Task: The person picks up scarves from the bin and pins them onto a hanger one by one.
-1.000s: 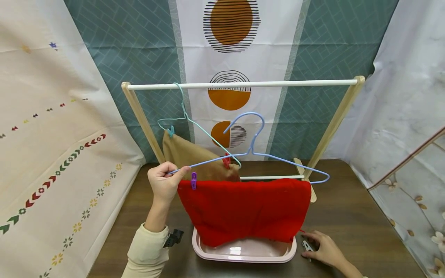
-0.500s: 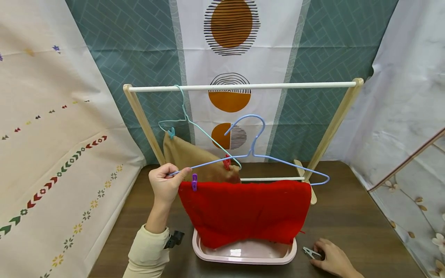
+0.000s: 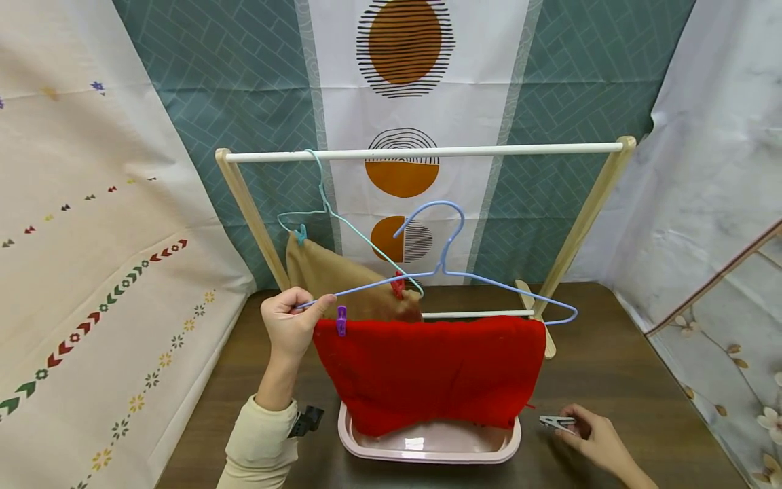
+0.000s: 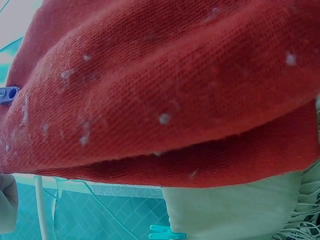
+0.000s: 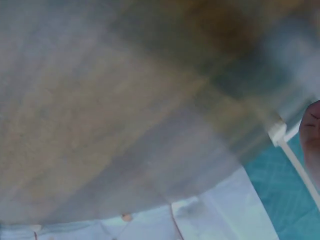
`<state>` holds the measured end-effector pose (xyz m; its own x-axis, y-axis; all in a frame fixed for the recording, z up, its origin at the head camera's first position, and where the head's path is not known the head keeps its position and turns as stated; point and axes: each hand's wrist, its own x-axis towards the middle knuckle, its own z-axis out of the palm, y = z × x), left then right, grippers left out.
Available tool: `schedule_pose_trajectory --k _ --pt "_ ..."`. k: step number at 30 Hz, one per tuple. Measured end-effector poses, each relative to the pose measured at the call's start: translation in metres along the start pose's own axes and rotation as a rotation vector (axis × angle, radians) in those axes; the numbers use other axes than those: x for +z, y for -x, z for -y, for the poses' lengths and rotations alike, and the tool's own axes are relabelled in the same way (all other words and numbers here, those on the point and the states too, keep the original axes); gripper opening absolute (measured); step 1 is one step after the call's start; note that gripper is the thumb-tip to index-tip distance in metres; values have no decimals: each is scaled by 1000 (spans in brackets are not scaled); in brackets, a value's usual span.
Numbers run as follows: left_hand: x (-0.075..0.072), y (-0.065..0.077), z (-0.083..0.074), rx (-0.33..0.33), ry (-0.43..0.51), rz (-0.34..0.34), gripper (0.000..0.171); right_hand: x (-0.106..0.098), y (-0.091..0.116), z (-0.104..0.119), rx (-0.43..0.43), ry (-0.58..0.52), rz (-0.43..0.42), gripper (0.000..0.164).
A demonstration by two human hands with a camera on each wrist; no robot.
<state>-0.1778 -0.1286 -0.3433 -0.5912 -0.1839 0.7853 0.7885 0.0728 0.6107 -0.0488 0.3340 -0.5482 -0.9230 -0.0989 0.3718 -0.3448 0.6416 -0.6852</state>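
My left hand (image 3: 288,322) pinches the left end of a blue hanger (image 3: 391,279) in the head view. From the hanger hangs a red cloth (image 3: 430,373), with a purple clothespin (image 3: 341,320) at its upper left corner. The cloth's right corner carries no pin. Low on the right, my right hand (image 3: 592,435) pinches a grey clothespin (image 3: 557,422) between thumb and fingers, just over the table. Red cloth (image 4: 165,85) fills most of the left wrist view. The right wrist view is blurred and shows only part of the right hand (image 5: 312,145).
A pink basin (image 3: 427,454) stands under the cloth. Behind it, a drying rack (image 3: 421,151) bears a mint hanger (image 3: 360,232) with a tan cloth (image 3: 336,275) held by a teal clothespin (image 3: 301,234) and a red clothespin (image 3: 398,285). Patterned curtains surround the brown table (image 3: 611,380).
My right hand has picked the grey clothespin up from the table and moved slightly right with it, turning it level. The left hand and hanger hold nearly still.
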Motion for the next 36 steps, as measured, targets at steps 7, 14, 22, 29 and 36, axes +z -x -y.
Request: schedule_pose_trajectory --k 7,14,22,29,36 --pt "-1 -1 -1 8 -4 -3 45 -5 -10 8 55 -34 -38 28" --pt "-2 0 0 6 23 -6 44 -21 -22 31 94 -126 -28 28" --pt "-1 1 1 0 36 -6 42 -42 -41 62 18 -233 -67 29" --pt "1 -2 -7 12 51 2 43 -58 -57 93 -45 -355 -48 33" --pt "3 -1 -10 13 77 10 45 -75 -82 127 -219 -352 -69 39"
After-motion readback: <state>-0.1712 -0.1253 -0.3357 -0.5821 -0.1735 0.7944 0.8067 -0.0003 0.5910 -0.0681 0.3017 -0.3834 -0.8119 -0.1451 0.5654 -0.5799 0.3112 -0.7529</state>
